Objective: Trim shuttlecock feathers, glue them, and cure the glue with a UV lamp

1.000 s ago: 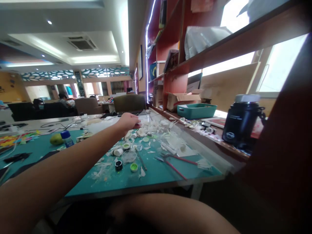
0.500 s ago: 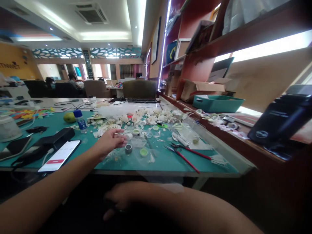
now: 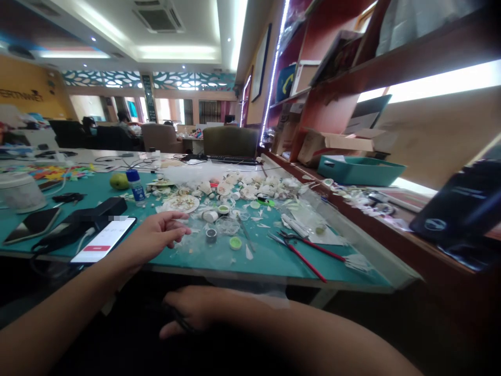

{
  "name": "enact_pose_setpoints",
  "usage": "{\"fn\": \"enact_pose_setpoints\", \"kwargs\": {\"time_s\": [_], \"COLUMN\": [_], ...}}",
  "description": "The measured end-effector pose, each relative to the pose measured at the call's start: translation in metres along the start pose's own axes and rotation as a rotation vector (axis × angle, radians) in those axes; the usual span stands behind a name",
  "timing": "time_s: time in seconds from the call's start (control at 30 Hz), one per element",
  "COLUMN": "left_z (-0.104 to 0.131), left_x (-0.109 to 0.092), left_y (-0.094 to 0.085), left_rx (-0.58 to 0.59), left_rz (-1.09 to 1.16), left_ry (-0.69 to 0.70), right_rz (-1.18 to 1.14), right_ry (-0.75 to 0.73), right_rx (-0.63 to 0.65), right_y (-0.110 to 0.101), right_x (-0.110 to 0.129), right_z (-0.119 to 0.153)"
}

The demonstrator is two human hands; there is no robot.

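Observation:
My left hand (image 3: pixel 166 230) hovers over the near side of the green table mat, its fingers loosely apart with nothing visible between them. Just right of its fingertips lies a small white jar (image 3: pixel 210 215) on its side, not touched. Nearby are a dark-topped little pot (image 3: pixel 211 235), an open pot of green stuff (image 3: pixel 223 209) and a light green round lid (image 3: pixel 235 243). Behind the hand is a white plate (image 3: pixel 183 203) with crumbs. Below the table edge, in shadow, my right hand (image 3: pixel 190 310) is closed around a black curved handle (image 3: pixel 180 317); the rest of it is hidden.
Red-handled pliers (image 3: pixel 303 261) lie to the right. White shell-like pieces (image 3: pixel 250 185) are heaped behind. A lit phone (image 3: pixel 104 240), a black adapter (image 3: pixel 97 211), a blue-capped bottle (image 3: pixel 136 189) and a green fruit (image 3: pixel 119 181) are left. A teal bin (image 3: pixel 360 169) sits on the right ledge.
My left hand has drawn back left from the white jar, uncovering the plate behind it. My right hand has shifted slightly and stays below the table edge. The view has turned a little left.

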State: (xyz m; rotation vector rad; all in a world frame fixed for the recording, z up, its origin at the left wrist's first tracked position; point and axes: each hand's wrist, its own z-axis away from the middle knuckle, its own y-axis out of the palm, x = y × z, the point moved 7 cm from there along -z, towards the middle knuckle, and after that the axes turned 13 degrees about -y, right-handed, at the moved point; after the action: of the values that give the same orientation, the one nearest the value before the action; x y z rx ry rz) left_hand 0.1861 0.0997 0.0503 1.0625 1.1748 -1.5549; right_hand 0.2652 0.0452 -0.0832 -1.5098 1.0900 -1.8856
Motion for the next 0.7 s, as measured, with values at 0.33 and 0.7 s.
{"fn": "enact_pose_setpoints", "kwargs": {"time_s": [0.33,0.7], "left_z": [0.008,0.023], "left_x": [0.044,0.062], "left_y": [-0.028,-0.044], "left_rx": [0.079,0.089], "left_rz": [0.171,0.463], "left_ry": [-0.221,-0.35], "right_rz": [-0.141,-0.351], "right_ry": [-0.063,0.02], "right_rx": [-0.168,-0.345], "right_y": [-0.006,-0.009], "right_x": [0.011,0.037], "right_z": [0.0,0.004]}}
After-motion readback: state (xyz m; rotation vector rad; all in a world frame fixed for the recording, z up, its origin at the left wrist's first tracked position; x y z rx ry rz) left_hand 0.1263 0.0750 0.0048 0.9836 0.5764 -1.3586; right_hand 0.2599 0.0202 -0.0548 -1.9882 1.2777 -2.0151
